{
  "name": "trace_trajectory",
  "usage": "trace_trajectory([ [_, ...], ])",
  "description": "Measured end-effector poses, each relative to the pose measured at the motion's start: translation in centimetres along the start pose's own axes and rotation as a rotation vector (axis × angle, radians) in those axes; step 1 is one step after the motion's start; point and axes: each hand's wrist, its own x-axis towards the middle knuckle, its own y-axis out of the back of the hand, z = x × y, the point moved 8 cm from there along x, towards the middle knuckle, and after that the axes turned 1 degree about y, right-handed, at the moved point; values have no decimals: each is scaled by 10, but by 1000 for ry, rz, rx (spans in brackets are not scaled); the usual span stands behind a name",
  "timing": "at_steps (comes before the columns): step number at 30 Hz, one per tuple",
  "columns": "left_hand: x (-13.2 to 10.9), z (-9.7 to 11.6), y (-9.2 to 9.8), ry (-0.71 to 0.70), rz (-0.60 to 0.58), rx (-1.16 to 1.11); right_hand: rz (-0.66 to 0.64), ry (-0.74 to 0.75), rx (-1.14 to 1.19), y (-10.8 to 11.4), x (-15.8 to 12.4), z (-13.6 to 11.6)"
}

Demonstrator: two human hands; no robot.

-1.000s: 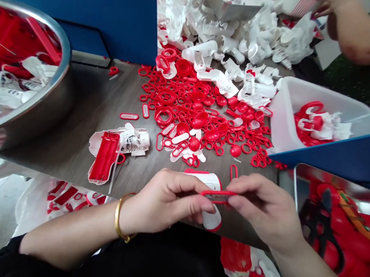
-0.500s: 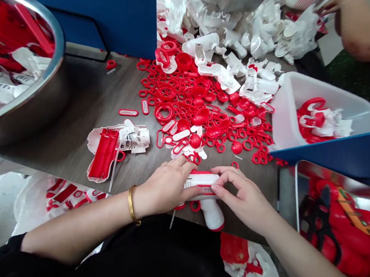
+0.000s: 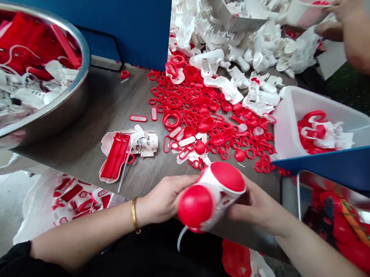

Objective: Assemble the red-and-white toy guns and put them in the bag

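Note:
My left hand point(image 3: 164, 198) and my right hand point(image 3: 253, 203) hold a red-and-white plastic toy body point(image 3: 212, 196) up above the table's near edge. Two round red domes point(image 3: 195, 206) on it face up and towards me. A thin white cord point(image 3: 180, 238) hangs from its underside. To the left on the table lies an opened white shell with a red battery compartment point(image 3: 115, 158), next to a white part with thin wires point(image 3: 144, 144). Loose red rings and caps point(image 3: 190, 109) are spread beyond my hands, not touching them.
A steel bowl point(image 3: 39, 76) of red and white parts stands at left, and a white plastic tub point(image 3: 308, 122) at right. White plastic scraps point(image 3: 259, 42) are heaped at the back. A co-worker's hands point(image 3: 338, 18) work at top right. A blue panel point(image 3: 337, 161) overlaps the tub.
Both hands have lifted the toy off the table and turned it, so its red domes now face me instead of its white body. The view has shifted slightly.

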Motion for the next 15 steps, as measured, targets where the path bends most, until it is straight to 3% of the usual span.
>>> trace_trajectory([
  [3, 8, -4, 11, 13, -16, 236, 24, -34, -205, -6, 1, 4],
  [6, 35, -9, 42, 70, 121, 702, -36, -97, -554, -8, 13, 9],
  [8, 56, -13, 53, 76, 139, 925, -45, -52, -792, -7, 19, 6],
  [11, 79, -26, 55, 93, 74, 1052, 9, 125, -966, -9, 27, -9],
  [15, 88, -37, 55, 96, 36, 1044, 260, 301, -1023, 11, 64, -35],
])
